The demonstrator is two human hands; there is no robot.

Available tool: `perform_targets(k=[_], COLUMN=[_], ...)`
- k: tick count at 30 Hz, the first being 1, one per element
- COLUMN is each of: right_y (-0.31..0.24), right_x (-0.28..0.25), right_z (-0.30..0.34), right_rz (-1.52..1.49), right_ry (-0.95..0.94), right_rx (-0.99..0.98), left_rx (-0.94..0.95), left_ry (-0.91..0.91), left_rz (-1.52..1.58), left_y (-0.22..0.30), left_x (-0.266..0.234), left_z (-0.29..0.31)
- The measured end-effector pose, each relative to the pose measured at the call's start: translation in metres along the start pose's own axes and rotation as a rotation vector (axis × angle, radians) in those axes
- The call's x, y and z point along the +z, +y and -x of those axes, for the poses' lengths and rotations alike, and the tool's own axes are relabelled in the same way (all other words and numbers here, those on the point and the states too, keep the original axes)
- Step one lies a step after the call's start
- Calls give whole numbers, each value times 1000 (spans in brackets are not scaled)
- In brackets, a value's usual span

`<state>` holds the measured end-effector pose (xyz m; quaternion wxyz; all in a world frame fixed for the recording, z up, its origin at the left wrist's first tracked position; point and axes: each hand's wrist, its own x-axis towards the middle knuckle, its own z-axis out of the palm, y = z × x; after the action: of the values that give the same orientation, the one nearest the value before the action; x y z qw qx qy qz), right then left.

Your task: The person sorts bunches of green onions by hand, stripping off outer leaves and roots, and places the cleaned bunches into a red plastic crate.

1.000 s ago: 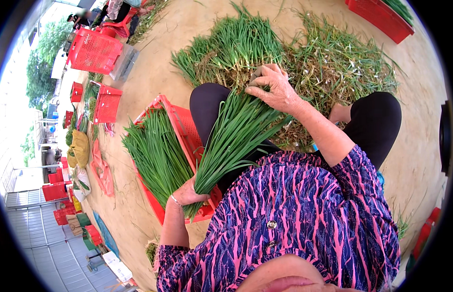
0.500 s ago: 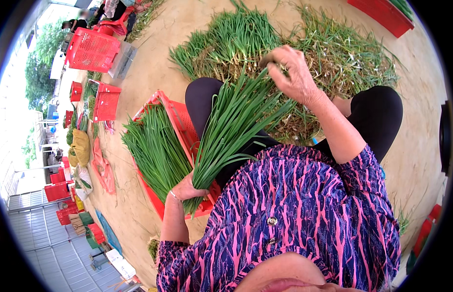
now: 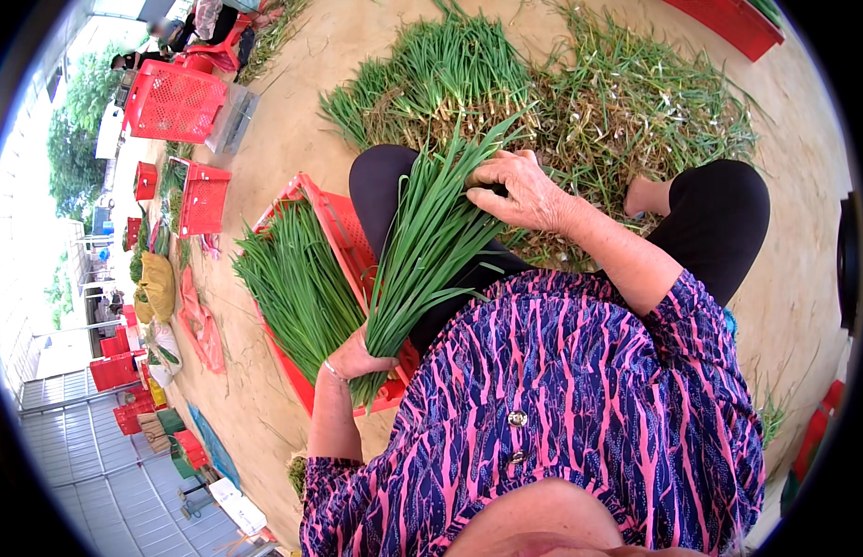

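Greens (image 3: 430, 232) are, I judge, at the straightening step, one bunch held out so that its leaves can be tidied. A next move would call for a steady hold at the base and a light pull along the leaves, not across them, lest they crease. On the tan floor (image 3: 302, 102) ahead spreads a tangled heap (image 3: 654, 121); to the left sits a red crate (image 3: 342, 221) with packed stalks (image 3: 297, 278) laid in it. Just beside that crate, the bunch slants over the left thigh (image 3: 385, 186) in this view. Its long axis runs from lower left to upper right, leaf tips pointing ahead, base ends (cut or rooted, I cannot tell) poking out below the left grip (image 3: 360, 357), which is closed firmly round the bunch. The right grip (image 3: 524, 190) is half curled beside the upper leaves; whether it pinches any, I cannot tell.
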<state>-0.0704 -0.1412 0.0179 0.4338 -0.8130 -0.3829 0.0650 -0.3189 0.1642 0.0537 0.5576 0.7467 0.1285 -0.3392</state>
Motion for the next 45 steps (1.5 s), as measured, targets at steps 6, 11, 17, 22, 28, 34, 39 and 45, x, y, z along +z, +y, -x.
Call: perform_targets(k=[6, 11, 17, 22, 28, 34, 39, 45], right_y=[-1, 18, -9, -15, -13, -14, -17, -20], right_x=[4, -12, -34, -3, 9, 12, 14, 17], right_z=[-2, -9, -13, -13, -20, -23, -25, -27], right_rz=[-43, -231, 139, 176, 113, 64, 43, 52], right_ry=[156, 450, 457, 256, 158, 85, 39, 17], right_rx=[-9, 242, -110, -167, -152, -84, -107, -61], left_rx=[-2, 15, -3, -56, -44, -26, -41, -77], left_ry=[0, 6, -20, -23, -18, -25, -30, -16], left_rz=[24, 51, 95, 69, 70, 38, 54, 123], left_y=[-1, -3, -9, -2, -2, -5, -7, -4], left_x=[1, 3, -1, 0, 0, 0, -1, 1], left_z=[0, 1, 0, 2, 2, 1, 1, 3])
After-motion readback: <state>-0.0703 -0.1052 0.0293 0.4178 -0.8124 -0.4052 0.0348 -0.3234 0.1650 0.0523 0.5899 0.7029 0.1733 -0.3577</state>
